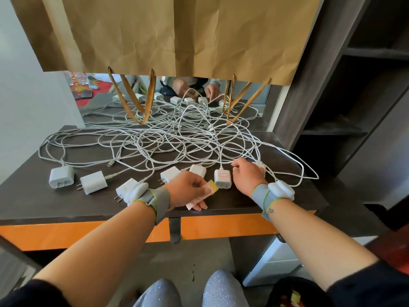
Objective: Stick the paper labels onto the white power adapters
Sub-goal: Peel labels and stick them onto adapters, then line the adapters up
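Several white power adapters lie in a row near the front edge of the dark table [31, 196]. One adapter [222, 178] between my hands carries a white label with a red outline. My left hand [188, 189] pinches a strip of paper labels [204, 193] with a yellow tab, just left of that adapter. My right hand [246, 177] rests with curled fingers on the table right of it, over another adapter [260, 165] that is mostly hidden. Unlabelled adapters sit further left [61, 176] [94, 182] [170, 173] [198, 170].
A tangle of white cables [168, 140] covers the middle of the table. Brown paper bags [166, 34] hang over a mirror at the back, handles dangling. Dark shelving [358, 96] stands to the right. An orange drawer front [88, 233] runs below the table edge.
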`<action>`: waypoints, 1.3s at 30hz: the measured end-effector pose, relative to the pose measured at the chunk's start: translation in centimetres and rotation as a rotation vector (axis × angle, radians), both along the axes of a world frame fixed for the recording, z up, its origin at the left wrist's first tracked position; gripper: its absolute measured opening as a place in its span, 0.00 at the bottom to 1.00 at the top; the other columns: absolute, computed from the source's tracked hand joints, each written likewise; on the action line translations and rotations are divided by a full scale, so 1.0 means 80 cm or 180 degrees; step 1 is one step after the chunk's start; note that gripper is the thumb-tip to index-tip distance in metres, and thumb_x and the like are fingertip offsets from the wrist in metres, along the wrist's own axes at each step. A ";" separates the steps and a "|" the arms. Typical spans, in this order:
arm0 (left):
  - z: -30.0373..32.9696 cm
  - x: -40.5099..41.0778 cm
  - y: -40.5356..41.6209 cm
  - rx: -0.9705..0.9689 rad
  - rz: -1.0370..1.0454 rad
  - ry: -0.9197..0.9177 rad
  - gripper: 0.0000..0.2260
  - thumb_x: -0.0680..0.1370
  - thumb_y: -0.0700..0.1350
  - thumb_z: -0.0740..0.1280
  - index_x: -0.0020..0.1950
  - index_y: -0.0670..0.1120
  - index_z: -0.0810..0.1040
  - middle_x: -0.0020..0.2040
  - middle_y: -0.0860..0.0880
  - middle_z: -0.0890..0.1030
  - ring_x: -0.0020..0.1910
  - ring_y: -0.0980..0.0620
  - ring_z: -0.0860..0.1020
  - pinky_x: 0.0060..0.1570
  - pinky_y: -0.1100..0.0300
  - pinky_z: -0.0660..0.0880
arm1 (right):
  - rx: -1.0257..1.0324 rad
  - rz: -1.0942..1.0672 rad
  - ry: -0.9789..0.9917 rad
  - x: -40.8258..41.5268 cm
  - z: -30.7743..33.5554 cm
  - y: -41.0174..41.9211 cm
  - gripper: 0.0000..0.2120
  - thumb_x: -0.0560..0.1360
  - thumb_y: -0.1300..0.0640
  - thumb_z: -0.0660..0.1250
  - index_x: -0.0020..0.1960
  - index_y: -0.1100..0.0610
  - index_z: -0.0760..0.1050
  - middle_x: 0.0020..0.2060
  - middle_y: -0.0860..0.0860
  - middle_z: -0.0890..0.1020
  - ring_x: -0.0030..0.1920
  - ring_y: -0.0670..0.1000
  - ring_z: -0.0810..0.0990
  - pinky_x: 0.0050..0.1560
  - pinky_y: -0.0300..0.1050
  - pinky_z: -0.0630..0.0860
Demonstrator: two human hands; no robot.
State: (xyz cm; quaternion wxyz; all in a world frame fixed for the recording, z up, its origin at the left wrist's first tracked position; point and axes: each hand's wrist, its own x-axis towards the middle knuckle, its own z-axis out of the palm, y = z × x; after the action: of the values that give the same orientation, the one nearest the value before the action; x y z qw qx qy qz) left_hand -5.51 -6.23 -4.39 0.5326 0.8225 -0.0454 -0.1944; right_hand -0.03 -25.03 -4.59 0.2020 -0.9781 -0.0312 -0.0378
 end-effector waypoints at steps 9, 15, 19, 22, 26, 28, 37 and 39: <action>0.014 -0.012 0.037 -0.0309 0.1117 0.0059 0.12 0.76 0.49 0.67 0.37 0.43 0.78 0.27 0.50 0.80 0.18 0.59 0.66 0.19 0.69 0.64 | 0.0632 0.1300 -0.0711 -0.045 0.037 0.043 0.06 0.72 0.59 0.65 0.47 0.57 0.80 0.42 0.54 0.81 0.47 0.56 0.77 0.53 0.52 0.72; 0.023 -0.023 0.050 -0.0542 0.1067 -0.0006 0.10 0.78 0.45 0.64 0.39 0.44 0.79 0.31 0.49 0.80 0.21 0.59 0.69 0.21 0.68 0.66 | 0.0040 0.1642 -0.0829 -0.058 0.044 0.067 0.11 0.76 0.54 0.63 0.54 0.53 0.80 0.49 0.54 0.80 0.54 0.56 0.73 0.55 0.51 0.67; 0.026 -0.032 0.056 -0.0403 0.0984 -0.0167 0.12 0.79 0.48 0.63 0.38 0.44 0.77 0.30 0.49 0.81 0.18 0.57 0.68 0.17 0.69 0.63 | -0.0180 0.1687 -0.0728 -0.062 0.046 0.074 0.13 0.77 0.53 0.60 0.58 0.50 0.78 0.51 0.52 0.80 0.55 0.56 0.71 0.56 0.51 0.64; 0.028 -0.036 0.060 -0.0526 0.0922 -0.0285 0.11 0.79 0.45 0.62 0.39 0.43 0.77 0.31 0.48 0.82 0.17 0.58 0.65 0.18 0.70 0.61 | -0.0178 0.1690 -0.0542 -0.064 0.048 0.078 0.13 0.77 0.54 0.59 0.58 0.51 0.78 0.53 0.52 0.79 0.57 0.56 0.70 0.58 0.51 0.64; 0.030 -0.039 0.061 -0.0784 0.0767 -0.0204 0.08 0.79 0.42 0.62 0.42 0.43 0.77 0.32 0.47 0.81 0.18 0.58 0.65 0.19 0.70 0.62 | -0.0048 0.1713 -0.0298 -0.067 0.052 0.083 0.12 0.77 0.56 0.59 0.56 0.52 0.79 0.54 0.53 0.79 0.59 0.57 0.70 0.62 0.54 0.65; 0.031 -0.039 0.061 -0.0748 0.0723 -0.0221 0.08 0.79 0.41 0.62 0.41 0.43 0.77 0.33 0.46 0.81 0.18 0.58 0.65 0.19 0.70 0.62 | 0.0058 0.1711 -0.0175 -0.067 0.052 0.084 0.12 0.77 0.56 0.60 0.54 0.53 0.80 0.53 0.53 0.80 0.59 0.56 0.70 0.63 0.55 0.64; 0.034 -0.037 0.064 -0.0381 0.0508 -0.0541 0.06 0.78 0.41 0.63 0.43 0.43 0.78 0.28 0.51 0.79 0.19 0.57 0.66 0.19 0.69 0.63 | 0.0797 0.1665 0.0175 -0.066 0.057 0.083 0.07 0.73 0.53 0.67 0.39 0.54 0.81 0.34 0.50 0.81 0.39 0.52 0.77 0.47 0.48 0.74; 0.035 -0.037 0.064 -0.0324 0.0483 -0.0571 0.06 0.78 0.41 0.63 0.44 0.44 0.78 0.27 0.51 0.79 0.18 0.57 0.66 0.19 0.69 0.63 | 0.0773 0.1658 0.0214 -0.065 0.057 0.082 0.08 0.73 0.54 0.67 0.37 0.53 0.80 0.36 0.52 0.82 0.39 0.53 0.78 0.46 0.48 0.74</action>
State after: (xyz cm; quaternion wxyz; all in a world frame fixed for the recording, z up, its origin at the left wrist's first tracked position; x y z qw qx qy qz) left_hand -8.43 -1.14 -1.60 0.5806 0.8095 -0.0403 -0.0767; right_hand -5.22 -18.46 -0.03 0.3215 -0.9065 -0.2700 0.0444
